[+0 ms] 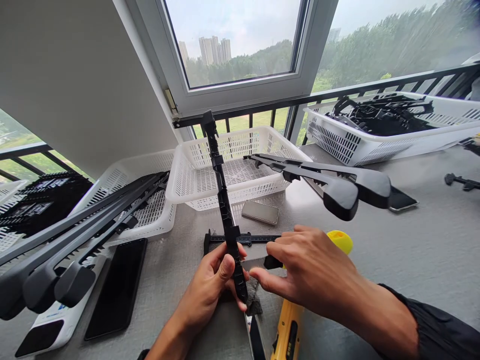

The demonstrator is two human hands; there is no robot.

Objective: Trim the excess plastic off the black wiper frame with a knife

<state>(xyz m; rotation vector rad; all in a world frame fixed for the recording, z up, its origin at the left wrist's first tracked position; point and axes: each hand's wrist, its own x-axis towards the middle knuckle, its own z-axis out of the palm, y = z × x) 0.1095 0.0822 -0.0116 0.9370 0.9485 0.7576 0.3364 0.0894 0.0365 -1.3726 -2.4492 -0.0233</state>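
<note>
A long black plastic trim strip [221, 195] stands tilted upward in front of me, its ribbed side showing. My left hand [210, 280] is closed around its lower end. My right hand [311, 270] is closed on a yellow-handled knife [340, 242]; its black front and a flat metal blade show left of the fingers, close to the strip. The right thumb reaches toward the strip's lower end. Behind both hands lies a dark caliper [247, 239]. Under the strip's lower end is a grey cloth [255, 300], and a yellow utility knife [288, 330] lies below my right hand.
A white basket [180, 185] stands ahead, with grey-black trim pieces [337, 192] resting over its right side. More trim pieces [75, 245] lean on a left basket [165, 220]. Black parts fill a right basket [337, 145]. Phones [118, 290] and a silver rectangular device [260, 212] lie around.
</note>
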